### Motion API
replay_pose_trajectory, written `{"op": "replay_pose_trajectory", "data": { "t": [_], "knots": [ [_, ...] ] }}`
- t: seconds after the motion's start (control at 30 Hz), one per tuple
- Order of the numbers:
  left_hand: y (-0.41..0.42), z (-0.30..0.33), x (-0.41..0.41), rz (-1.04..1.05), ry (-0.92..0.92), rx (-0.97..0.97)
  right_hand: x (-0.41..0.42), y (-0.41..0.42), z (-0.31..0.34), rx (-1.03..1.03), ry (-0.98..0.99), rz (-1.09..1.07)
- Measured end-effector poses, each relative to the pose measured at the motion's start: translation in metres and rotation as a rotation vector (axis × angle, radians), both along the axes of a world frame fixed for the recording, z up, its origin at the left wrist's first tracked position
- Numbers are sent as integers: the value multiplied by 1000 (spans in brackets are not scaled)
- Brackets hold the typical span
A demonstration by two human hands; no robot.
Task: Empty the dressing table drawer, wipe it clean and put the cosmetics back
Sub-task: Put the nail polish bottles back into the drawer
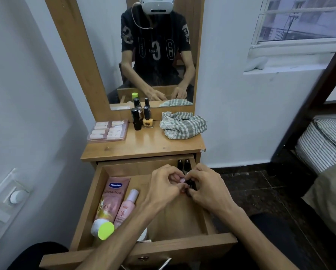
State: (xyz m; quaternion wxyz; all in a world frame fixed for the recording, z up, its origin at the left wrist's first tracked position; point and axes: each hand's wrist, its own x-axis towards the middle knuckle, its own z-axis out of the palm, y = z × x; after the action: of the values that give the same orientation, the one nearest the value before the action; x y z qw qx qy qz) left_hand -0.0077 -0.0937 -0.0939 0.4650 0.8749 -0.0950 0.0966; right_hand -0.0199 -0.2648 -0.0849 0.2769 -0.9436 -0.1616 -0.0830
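The wooden drawer (124, 168) is pulled out below the table top. Inside at the left lie a pink Vaseline tube (109, 199) with a lime cap and a pink bottle (127, 206). Two dark small bottles (183, 164) stand at the drawer's back right corner. My left hand (163, 184) and my right hand (208, 186) meet over the drawer's right side, fingers pinched together on a small dark cosmetic item (190, 185); most of it is hidden by the fingers. A checked cloth (182, 124) lies crumpled on the table top.
On the table top (143, 145) sit a clear case of pink items (108, 130), a black tube (136, 118) and a yellow nail polish (148, 120) by the mirror (153, 55). A bed (325, 141) stands at the right, a wall at the left.
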Motion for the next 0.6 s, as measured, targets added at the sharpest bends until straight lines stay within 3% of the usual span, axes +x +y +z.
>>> {"op": "replay_pose_trajectory", "data": {
  "t": [0.6],
  "knots": [
    [8,1,0,-35,23,-19,9,0,44,101,31,-13]
  ]
}}
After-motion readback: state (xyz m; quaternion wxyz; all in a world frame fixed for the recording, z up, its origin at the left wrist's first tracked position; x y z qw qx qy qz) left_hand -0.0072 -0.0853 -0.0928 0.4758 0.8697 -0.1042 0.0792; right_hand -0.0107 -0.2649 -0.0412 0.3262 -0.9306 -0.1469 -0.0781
